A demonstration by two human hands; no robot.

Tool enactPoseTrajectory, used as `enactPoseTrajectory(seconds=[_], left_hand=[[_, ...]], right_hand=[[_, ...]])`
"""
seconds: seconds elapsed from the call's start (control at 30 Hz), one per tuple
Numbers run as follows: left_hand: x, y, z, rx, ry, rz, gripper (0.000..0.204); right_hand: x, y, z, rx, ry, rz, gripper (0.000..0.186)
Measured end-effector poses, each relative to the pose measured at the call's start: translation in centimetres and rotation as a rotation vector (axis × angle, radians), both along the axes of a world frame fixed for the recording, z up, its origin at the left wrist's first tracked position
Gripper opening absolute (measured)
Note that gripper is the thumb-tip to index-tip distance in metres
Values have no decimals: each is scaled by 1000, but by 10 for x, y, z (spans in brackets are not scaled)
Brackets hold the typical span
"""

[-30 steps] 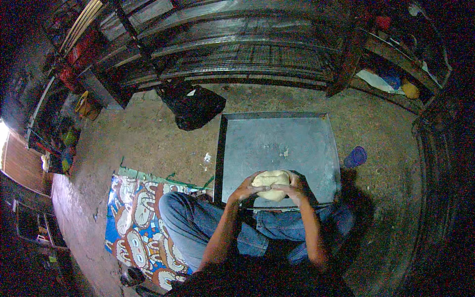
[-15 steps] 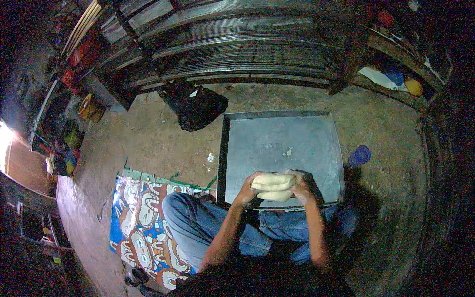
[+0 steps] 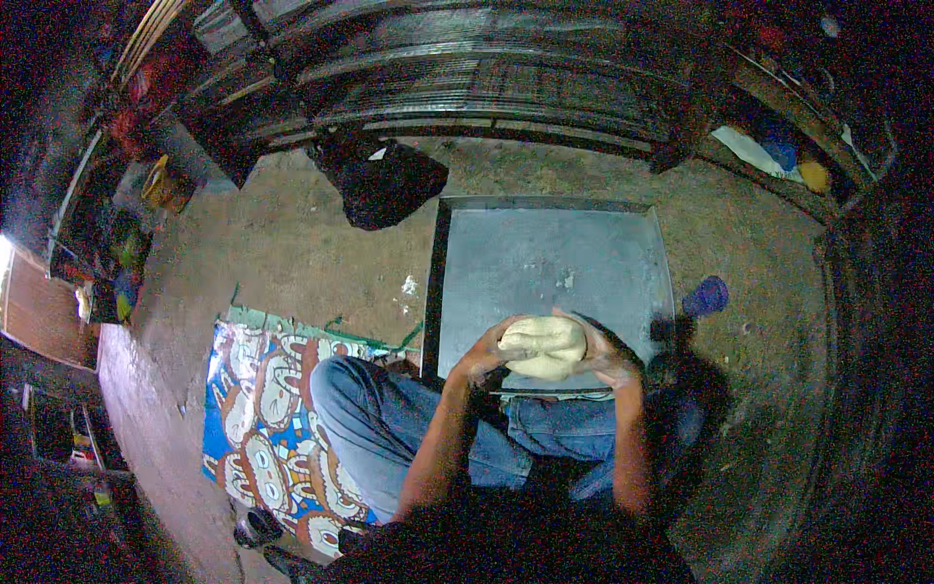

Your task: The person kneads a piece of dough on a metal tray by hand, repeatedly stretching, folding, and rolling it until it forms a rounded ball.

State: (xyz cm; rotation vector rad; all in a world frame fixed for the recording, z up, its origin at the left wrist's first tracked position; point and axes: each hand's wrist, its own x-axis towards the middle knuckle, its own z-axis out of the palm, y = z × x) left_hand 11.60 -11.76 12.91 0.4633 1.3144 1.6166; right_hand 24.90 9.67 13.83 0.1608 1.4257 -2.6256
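A patterned mat [image 3: 261, 428] spreads left from the near-left corner of a metal tray [image 3: 545, 234]. The person's left hand [image 3: 484, 356] has its fingers clamped on a dough lump [image 3: 543, 348] at the tray's near edge; the right hand's [image 3: 607, 362] fingers clamp its right side. Beyond the right edge sits a purple cup [image 3: 707, 296].

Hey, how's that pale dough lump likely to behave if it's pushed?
The pale dough lump probably gives softly, judging by its rounded folds. It seems unlikely to roll freely: its shape is uneven, and the left hand and right hand hold its sides.
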Motion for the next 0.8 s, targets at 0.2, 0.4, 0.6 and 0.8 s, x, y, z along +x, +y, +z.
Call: enactPoseTrajectory(seconds=[0.2, 0.4, 0.6, 0.8], left_hand=[[1, -5, -4, 169, -349, -13, 71], [-6, 0, -19, -156, -67, 38, 62], [-4, 0, -33, -27, 201, 62, 59], [-16, -9, -5, 75, -97, 151, 71]], right_hand=[[-6, -1, -10, 207, -24, -162, 106], [-9, -9, -17, 1470, -70, -97, 127], [-17, -37, 11, 1630, 89, 12, 143], [-21, -21, -1, 1344, 5, -72, 99]])
